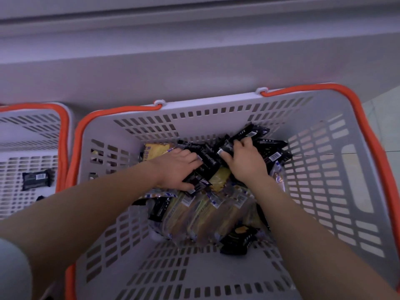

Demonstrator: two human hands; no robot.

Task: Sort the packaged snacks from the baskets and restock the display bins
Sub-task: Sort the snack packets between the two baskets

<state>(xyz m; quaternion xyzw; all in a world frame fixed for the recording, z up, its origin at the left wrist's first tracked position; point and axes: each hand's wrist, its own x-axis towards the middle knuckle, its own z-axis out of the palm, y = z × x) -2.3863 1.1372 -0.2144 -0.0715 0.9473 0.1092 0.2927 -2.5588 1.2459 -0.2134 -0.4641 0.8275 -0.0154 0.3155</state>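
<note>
**Mixed packets may slip during sorting**

Nearest, yellow packets (201, 215) lie on the big basket (337, 182) floor. Above them, the left hand (175, 169) grips several black packets (205, 161); the right hand (244, 161) pinches one. Too full a grip could drop some back. The side basket (32, 135) holds one black packet.

Large basket (324, 161): centre-right, holding piled snack packs (207, 215).
Second basket (32, 135): just left of it, one pack (36, 179) inside.
Hands: left hand (176, 169) and right hand (245, 162) on the pile's far part.
</note>
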